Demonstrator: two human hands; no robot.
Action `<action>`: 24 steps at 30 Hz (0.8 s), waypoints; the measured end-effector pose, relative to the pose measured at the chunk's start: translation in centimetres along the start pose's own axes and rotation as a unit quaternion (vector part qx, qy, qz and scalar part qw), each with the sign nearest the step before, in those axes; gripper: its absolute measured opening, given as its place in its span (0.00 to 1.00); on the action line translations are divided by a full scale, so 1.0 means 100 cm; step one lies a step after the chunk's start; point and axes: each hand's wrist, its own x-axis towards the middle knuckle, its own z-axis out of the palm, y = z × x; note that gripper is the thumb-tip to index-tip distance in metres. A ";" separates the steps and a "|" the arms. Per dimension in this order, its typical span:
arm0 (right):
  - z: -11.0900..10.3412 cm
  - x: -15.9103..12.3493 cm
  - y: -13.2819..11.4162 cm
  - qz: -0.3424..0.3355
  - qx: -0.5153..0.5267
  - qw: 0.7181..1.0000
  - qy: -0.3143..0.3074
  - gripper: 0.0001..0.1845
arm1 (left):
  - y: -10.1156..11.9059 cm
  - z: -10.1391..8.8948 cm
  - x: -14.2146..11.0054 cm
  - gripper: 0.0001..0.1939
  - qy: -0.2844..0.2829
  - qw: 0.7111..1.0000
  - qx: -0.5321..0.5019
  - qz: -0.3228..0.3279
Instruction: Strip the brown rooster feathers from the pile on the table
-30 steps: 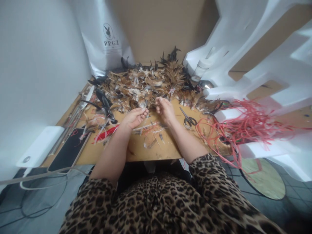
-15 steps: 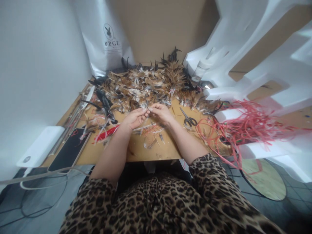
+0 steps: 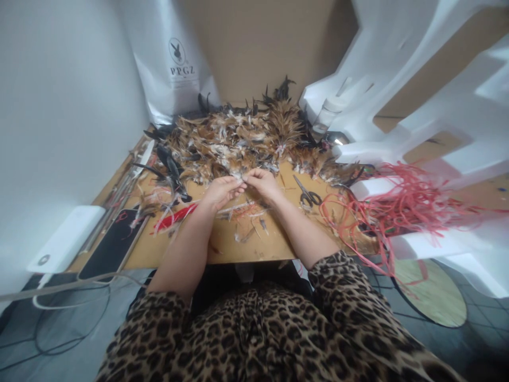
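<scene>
Fingertip to fingertip, my two hands meet over the middle of the table, just in front of a heap of brown, white and black feathers point(image 3: 222, 130). My left hand point(image 3: 223, 191) is closed in a pinch on what looks like a small feather point(image 3: 237, 173), its pale fluffy end showing above the fingers. My right hand point(image 3: 262, 184) pinches at the same spot; what lies between its fingertips is too small to make out. Feather scraps point(image 3: 246, 231) and thin pale strips lie under the hands. Black-handled scissors point(image 3: 310, 198) rest to the right.
Pink-red ribbon strips point(image 3: 417, 204) pile up on white foam at the right. On the left are a phone point(image 3: 113, 244), a white power bank point(image 3: 66, 239) with a cable, black feathers point(image 3: 169, 164) and a red strip point(image 3: 175, 217). A silver bag point(image 3: 175, 90) stands behind.
My right hand has come left and slightly down, from apart to touching my left fingertips. My left hand has barely shifted. The things on the table lie as before.
</scene>
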 end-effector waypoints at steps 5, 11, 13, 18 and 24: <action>0.001 0.000 0.001 -0.011 -0.002 1.000 0.004 0.15 | -0.001 -0.001 0.000 0.08 -0.002 1.000 0.022 0.022; 0.001 0.001 0.002 -0.009 -0.026 0.999 0.025 0.16 | 0.000 0.003 -0.003 0.09 0.008 0.998 0.061 0.022; 0.002 0.001 0.002 -0.007 -0.024 0.999 0.036 0.16 | 0.000 0.004 -0.003 0.09 0.007 0.998 0.064 0.019; 0.004 0.000 0.003 -0.002 -0.007 0.999 0.049 0.17 | -0.003 0.002 -0.001 0.08 0.010 0.998 0.060 0.020; 0.004 0.003 0.007 0.008 0.014 0.999 0.030 0.18 | -0.002 -0.003 0.001 0.09 0.012 0.996 0.081 0.028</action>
